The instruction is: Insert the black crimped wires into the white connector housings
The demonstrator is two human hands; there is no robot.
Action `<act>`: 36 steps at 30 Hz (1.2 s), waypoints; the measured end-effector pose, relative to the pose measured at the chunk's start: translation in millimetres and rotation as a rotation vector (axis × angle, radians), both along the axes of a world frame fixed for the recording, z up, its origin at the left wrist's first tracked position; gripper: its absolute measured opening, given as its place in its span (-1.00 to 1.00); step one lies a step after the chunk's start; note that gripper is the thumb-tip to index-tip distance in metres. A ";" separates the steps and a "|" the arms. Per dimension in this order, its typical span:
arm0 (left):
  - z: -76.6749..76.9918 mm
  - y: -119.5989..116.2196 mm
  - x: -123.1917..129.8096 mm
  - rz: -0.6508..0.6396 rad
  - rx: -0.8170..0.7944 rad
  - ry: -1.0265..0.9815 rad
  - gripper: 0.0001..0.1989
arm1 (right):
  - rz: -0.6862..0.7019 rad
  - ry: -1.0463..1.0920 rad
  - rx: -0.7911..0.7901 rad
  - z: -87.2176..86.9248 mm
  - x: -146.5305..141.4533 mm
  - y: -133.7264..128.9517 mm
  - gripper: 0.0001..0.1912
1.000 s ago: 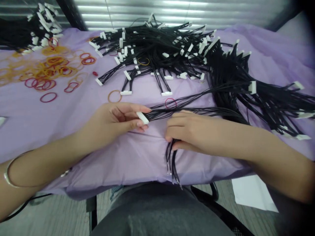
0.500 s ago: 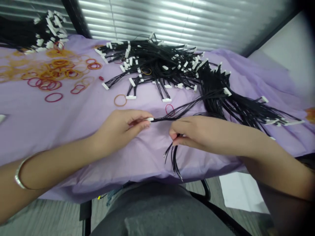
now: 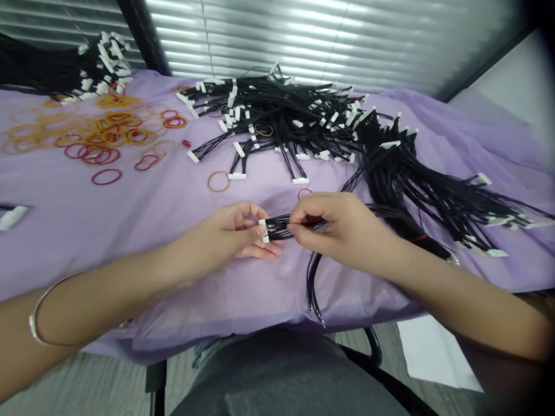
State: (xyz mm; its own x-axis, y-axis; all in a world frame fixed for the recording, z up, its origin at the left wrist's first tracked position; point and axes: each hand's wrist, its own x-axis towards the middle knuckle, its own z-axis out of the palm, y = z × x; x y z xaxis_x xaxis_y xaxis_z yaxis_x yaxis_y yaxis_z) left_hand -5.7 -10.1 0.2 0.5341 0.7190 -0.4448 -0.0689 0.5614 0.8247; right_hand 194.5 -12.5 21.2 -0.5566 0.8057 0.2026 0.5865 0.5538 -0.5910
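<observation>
My left hand (image 3: 232, 231) pinches a white connector (image 3: 263, 230) between thumb and fingers, its other fingertips showing beneath. Black wires (image 3: 278, 226) run from that connector to the right, under my right hand (image 3: 336, 219). The right thumb and forefinger are closed on a black wire just beside the connector; its tip is too small to make out. Below the right hand, several loose black wires (image 3: 312, 286) with bare metal ends hang toward the table's front edge. A red rubber band (image 3: 304, 194) lies partly hidden behind the right hand.
Black cables with white connectors (image 3: 286, 115) are heaped at the back, and more (image 3: 429, 173) spread to the right. Orange and red rubber bands (image 3: 121, 127) lie at the left on the purple cloth (image 3: 173, 306). Another cable pile (image 3: 47, 66) sits at the far left corner.
The connector has turned so its broad face shows, with the wires fanned out. My right hand has moved up from the loose wire ends to the wires beside the connector.
</observation>
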 end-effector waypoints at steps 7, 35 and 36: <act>4.3 2.4 0.9 0.005 -0.078 -0.017 -0.86 | -0.043 -0.077 0.220 0.9 2.9 -4.9 -0.89; 3.6 2.9 -0.6 -0.010 -0.054 0.018 -0.84 | 0.008 -0.040 0.121 -6.7 2.5 -2.5 -0.87; 2.9 3.1 -1.1 -0.018 -0.049 0.010 -0.84 | 0.004 -0.037 0.109 -7.2 2.2 -2.1 -0.87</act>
